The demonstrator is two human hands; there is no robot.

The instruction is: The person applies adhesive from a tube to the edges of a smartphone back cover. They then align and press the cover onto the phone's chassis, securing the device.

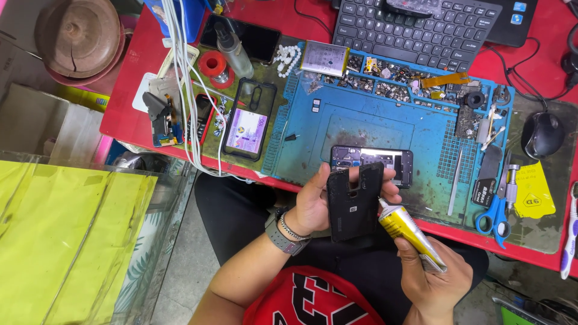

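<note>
My left hand point(313, 201) grips a black phone back cover point(354, 201), held upright in front of my chest. My right hand point(435, 278) holds a yellow glue tube point(408, 232) whose nozzle tip touches the cover's right edge. Just beyond the cover, an opened phone body point(397, 161) lies on the blue repair mat point(337, 120). A wristwatch and bracelet point(283, 232) sit on my left wrist.
The red table point(129, 78) carries a black keyboard point(415, 27), a mouse point(542, 133), blue scissors point(495, 213), tweezers, a battery point(325, 58), a clear phone case with a banknote point(248, 123), white cables point(183, 72) and small parts. A glass case with yellow sheets point(66, 235) stands left.
</note>
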